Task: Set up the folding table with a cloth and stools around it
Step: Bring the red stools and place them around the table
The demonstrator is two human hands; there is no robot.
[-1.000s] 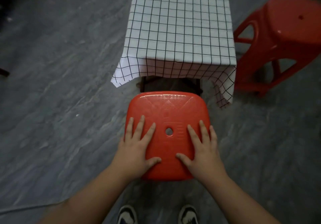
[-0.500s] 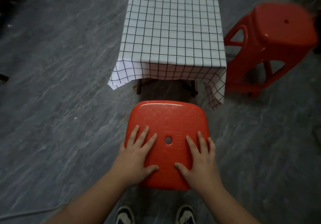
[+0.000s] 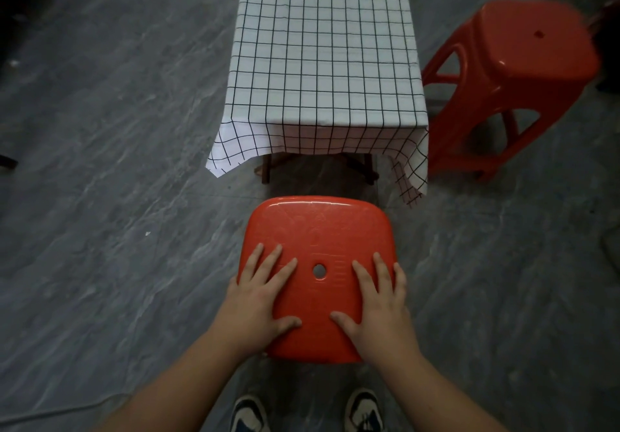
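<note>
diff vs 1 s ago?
The near stool now sits clear of the cloth edge, a strip of floor between them; earlier its seat almost met the overhang. Left hand and right hand stay flat on the seat. Side stool stays put.

Both bare forearms reach forward and down. The left hand [image 3: 260,300] and right hand [image 3: 380,304] lie flat, palms down, fingers straight and spread, thumbs pointing inward toward each other.
</note>
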